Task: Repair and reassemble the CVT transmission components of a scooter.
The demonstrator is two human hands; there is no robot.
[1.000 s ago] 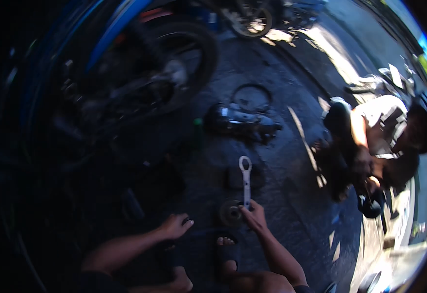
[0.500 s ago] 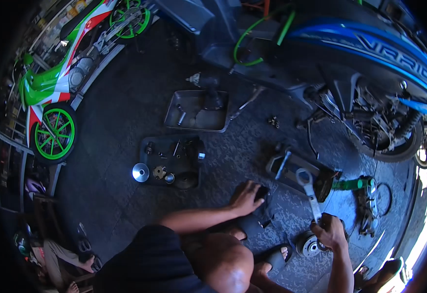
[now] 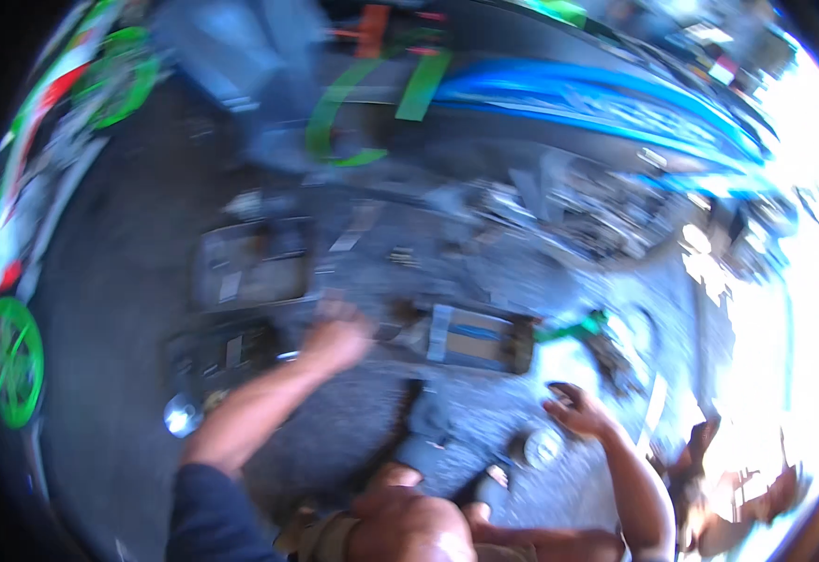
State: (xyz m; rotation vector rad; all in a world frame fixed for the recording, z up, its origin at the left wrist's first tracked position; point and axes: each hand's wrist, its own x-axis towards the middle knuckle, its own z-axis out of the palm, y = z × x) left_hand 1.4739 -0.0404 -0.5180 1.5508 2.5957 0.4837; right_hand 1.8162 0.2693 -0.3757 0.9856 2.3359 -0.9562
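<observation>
Motion smears the view. My left hand (image 3: 339,332) is stretched forward beside a rectangular dark part (image 3: 475,337), its fingers too blurred to read. My right hand (image 3: 573,412) hangs at the lower right, curved fingers apart, with no tool visible in it. Just below it a round metal part (image 3: 543,448) lies on the floor near my foot. A metal assembly (image 3: 611,351) with a green piece lies beyond my right hand. Left of my left hand are a dark tray of parts (image 3: 189,351) and a shiny cone-shaped disc (image 3: 182,415).
A blue and black scooter (image 3: 597,103) with exposed mechanics spans the back. Another tray (image 3: 205,272) sits before it. A green, white and red motorcycle (image 3: 11,361) stands along the left edge. Blurred body parts, likely another person's (image 3: 747,487), show in glare at lower right.
My left hand has moved forward. The wrench that my right hand held is no longer visible there, and its fingers have loosened. The view has swung and blurred.
</observation>
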